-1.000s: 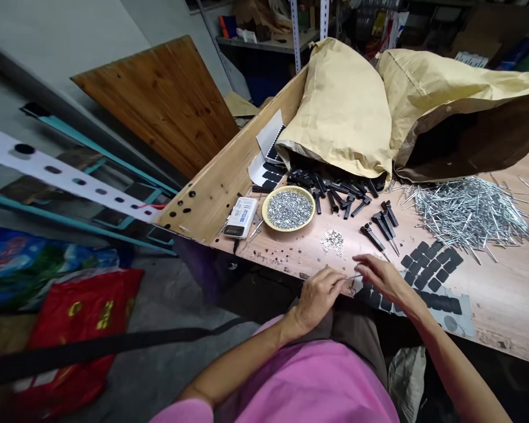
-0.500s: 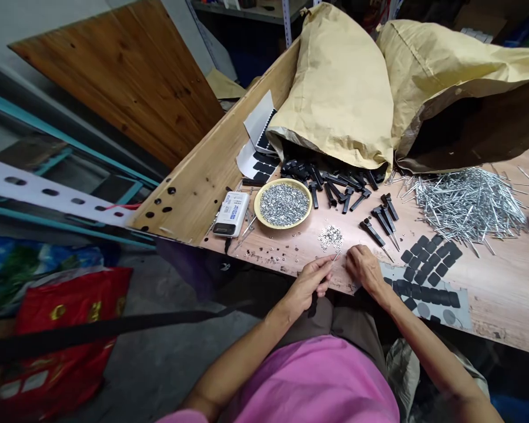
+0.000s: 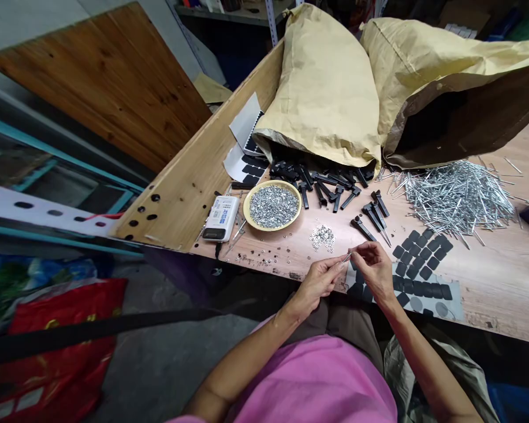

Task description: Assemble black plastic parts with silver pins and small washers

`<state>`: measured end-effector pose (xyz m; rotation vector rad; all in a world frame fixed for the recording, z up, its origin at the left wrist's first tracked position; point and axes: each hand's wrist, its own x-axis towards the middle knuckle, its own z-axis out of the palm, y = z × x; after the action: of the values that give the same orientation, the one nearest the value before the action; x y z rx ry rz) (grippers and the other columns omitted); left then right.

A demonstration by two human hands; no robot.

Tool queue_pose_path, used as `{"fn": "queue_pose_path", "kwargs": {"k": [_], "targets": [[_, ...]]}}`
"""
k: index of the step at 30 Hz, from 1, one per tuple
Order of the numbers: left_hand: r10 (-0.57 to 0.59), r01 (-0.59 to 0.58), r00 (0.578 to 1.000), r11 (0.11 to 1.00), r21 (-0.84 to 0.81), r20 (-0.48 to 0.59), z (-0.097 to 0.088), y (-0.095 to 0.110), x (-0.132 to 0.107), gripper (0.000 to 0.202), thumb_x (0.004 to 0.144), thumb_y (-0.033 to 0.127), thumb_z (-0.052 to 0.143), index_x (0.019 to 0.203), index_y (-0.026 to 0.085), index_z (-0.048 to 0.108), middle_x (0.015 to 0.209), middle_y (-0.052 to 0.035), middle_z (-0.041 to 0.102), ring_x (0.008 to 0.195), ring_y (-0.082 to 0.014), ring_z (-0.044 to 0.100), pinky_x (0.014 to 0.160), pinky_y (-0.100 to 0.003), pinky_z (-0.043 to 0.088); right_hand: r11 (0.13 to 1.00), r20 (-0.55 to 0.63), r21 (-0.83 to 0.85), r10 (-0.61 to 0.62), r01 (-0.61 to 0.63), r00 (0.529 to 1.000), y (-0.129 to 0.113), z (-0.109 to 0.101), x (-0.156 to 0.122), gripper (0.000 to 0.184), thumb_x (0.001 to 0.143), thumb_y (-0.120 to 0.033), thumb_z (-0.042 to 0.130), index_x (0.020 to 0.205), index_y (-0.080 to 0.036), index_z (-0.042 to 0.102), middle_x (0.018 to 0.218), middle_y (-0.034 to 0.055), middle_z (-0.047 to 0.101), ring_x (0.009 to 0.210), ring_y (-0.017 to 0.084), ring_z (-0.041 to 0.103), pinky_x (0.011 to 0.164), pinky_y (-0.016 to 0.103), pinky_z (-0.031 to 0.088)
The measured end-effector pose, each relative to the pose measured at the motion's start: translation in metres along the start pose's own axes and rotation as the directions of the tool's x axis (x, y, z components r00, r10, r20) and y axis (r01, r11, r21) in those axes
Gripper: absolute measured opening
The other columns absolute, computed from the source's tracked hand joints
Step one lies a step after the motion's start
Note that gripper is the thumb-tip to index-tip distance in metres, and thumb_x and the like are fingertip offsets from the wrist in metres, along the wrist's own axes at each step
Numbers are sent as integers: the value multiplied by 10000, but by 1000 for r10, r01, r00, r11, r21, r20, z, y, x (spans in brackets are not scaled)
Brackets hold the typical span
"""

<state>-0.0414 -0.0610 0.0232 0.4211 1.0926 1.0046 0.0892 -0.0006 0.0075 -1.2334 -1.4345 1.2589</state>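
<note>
My left hand [image 3: 320,281] and my right hand [image 3: 374,267] meet above the near edge of the wooden table [image 3: 502,282], both pinched on a thin metal pin [image 3: 346,257] held between them. Just beyond the fingers lies a small heap of tiny washers [image 3: 321,237]. A yellow bowl [image 3: 272,205] full of the same small silver parts stands to the left. Under my right hand is a grey sheet with black pads [image 3: 423,276].
A pile of metal pins [image 3: 456,197] lies at the right. Black plastic handles [image 3: 326,179] spill from a tan paper sack [image 3: 326,94]; a second sack [image 3: 449,76] lies beside it. A white box [image 3: 221,218] sits left of the bowl. A red bag [image 3: 48,346] is on the floor.
The view has tilted and shifted. My hands dipped toward the washer heap half a second ago and have come back together, raised a little, with the pin between them.
</note>
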Motion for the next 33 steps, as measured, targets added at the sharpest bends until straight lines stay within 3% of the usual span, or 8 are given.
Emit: {"fn": "queue_pose_path", "kwargs": {"k": [5, 8, 12, 15, 21, 27, 29, 33], "targets": [[10, -10, 999, 1000, 13, 35, 0, -1, 1, 680, 643, 522, 723, 1206, 156, 617, 540, 98, 328, 385, 0, 157, 365, -174, 65, 996, -36, -56, -68, 66, 997, 3, -2, -6, 254, 727, -417, 672, 789, -216, 530, 760, 34, 692, 707, 170, 677, 634, 294, 558], [-11, 10, 999, 1000, 15, 33, 2, -2, 1, 679, 651, 519, 719, 1220, 166, 607, 542, 98, 325, 380, 0, 158, 360, -172, 61, 962, -27, -189, -206, 197, 978, 7, -6, -10, 156, 795, -361, 605, 836, -219, 556, 787, 31, 701, 715, 166, 682, 658, 307, 575], [-19, 19, 1000, 1000, 16, 1, 3, -3, 2, 709, 665, 521, 707, 1272, 184, 561, 540, 102, 316, 367, -3, 159, 358, -173, 47, 742, 147, -407, -523, 533, 840, 13, -13, -12, 112, 856, -222, 524, 898, -231, 628, 871, 49, 722, 825, 188, 689, 751, 349, 577], [-32, 32, 999, 999, 16, 14, 2, -2, 3, 703, 666, 522, 705, 1263, 177, 569, 531, 104, 308, 366, -3, 145, 361, -174, 38, 626, 233, -437, -615, 646, 753, 12, -18, -11, 167, 873, -168, 507, 934, -224, 651, 911, 63, 722, 887, 195, 679, 771, 351, 569], [-92, 84, 988, 994, 65, 124, -2, 5, 5, 643, 662, 489, 723, 1210, 171, 611, 509, 106, 311, 368, -3, 139, 368, -170, 47, 717, 252, -438, -480, 541, 840, -4, -30, -6, 153, 896, -259, 514, 928, -243, 662, 831, 36, 708, 772, 181, 658, 698, 343, 548], [-94, 85, 990, 993, 87, 103, 1, 4, 6, 668, 640, 520, 729, 1196, 163, 624, 519, 96, 347, 371, 0, 157, 358, -170, 49, 574, 398, -464, -545, 675, 738, -6, -36, -8, 224, 901, -167, 472, 1002, -236, 660, 895, 55, 719, 831, 188, 651, 734, 356, 525], [-81, 75, 992, 995, 67, 93, 2, 1, 6, 686, 648, 521, 723, 1231, 181, 599, 514, 99, 340, 369, -2, 156, 355, -167, 49, 565, 362, -473, -576, 676, 733, -4, -34, -10, 225, 895, -151, 472, 1007, -230, 651, 893, 57, 717, 807, 180, 652, 711, 335, 528], [62, -64, 998, 995, 82, 21, 8, -3, 6, 556, 712, 445, 695, 1203, 196, 622, 505, 78, 418, 383, -24, 285, 363, -148, 181, 670, 169, -492, -552, 555, 816, 0, -26, -13, 140, 884, -200, 506, 927, -234, 635, 796, 30, 696, 717, 163, 654, 675, 302, 538]]}}
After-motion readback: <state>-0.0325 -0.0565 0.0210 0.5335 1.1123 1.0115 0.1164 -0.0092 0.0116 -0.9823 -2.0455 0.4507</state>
